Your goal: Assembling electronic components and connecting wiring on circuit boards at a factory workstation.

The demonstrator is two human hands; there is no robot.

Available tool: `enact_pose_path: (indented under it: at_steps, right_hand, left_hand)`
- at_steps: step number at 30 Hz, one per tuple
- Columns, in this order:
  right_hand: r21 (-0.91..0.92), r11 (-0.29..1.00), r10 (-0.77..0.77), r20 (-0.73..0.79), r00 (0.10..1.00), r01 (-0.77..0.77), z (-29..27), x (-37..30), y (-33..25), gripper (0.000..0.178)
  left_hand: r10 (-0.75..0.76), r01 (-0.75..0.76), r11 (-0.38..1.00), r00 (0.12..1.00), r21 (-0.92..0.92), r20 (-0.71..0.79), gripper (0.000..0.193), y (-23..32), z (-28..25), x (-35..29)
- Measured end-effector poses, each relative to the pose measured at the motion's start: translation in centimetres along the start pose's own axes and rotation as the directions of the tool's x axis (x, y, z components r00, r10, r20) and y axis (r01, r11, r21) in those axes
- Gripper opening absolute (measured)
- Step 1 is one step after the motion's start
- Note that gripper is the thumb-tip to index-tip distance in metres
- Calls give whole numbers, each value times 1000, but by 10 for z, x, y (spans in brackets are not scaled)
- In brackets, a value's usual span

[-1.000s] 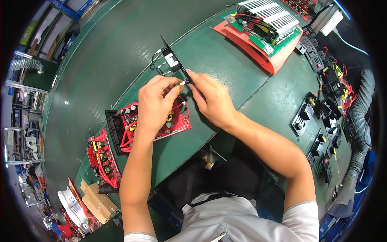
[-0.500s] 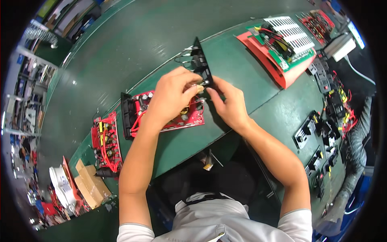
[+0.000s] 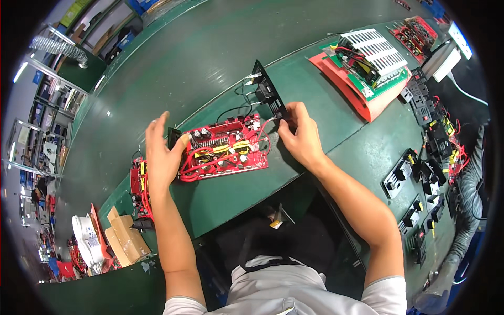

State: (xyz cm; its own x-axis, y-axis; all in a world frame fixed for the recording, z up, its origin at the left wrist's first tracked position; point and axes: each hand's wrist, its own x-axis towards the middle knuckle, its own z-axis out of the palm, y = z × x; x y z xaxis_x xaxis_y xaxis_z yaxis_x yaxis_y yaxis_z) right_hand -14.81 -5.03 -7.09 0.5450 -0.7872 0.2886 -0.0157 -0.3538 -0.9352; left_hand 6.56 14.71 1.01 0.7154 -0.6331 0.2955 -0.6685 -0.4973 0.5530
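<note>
A red circuit board (image 3: 226, 149) with yellow and red wires lies on the green bench in front of me. Thin wires run from its right end to an upright black panel (image 3: 269, 90), which has sockets on its inner side. My right hand (image 3: 303, 137) pinches the lower near corner of that panel between thumb and fingers. At the board's left end stands a second black end panel (image 3: 173, 137), partly hidden by my left hand (image 3: 165, 156). The left hand's fingers are stretched and apart from the thumb, around that end; whether they touch it I cannot tell.
Left of my hand lies another red board (image 3: 139, 184), beside a cardboard box (image 3: 126, 239) and a white roll-shaped item (image 3: 86, 239). Far right, a green board with a white slotted cover (image 3: 375, 50) rests on a red sheet (image 3: 367, 107). Black socket panels (image 3: 399, 173) line the right.
My left hand has left the upright panel's wires and moved left to the board's far-left end, its fingers spreading. My right hand stays at the panel, which has tilted and shifted slightly nearer.
</note>
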Motion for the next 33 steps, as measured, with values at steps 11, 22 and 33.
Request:
enact_pose_path:
  at_steps: [11,22,33]
  right_hand:
    - [5,996,92,67,993,-92,-2,6,0,43]
    - [-41,997,-72,5,997,72,4,1,1,30]
    - [-187,870,-462,16,887,456,0,-4,-9,30]
  left_hand:
    - [-156,186,981,932,-63,327,81,-43,-7,-10]
    - [188,-186,981,982,59,-30,44,13,-8,-13]
    - [531,-519,847,836,-112,141,20,87,81,-5]
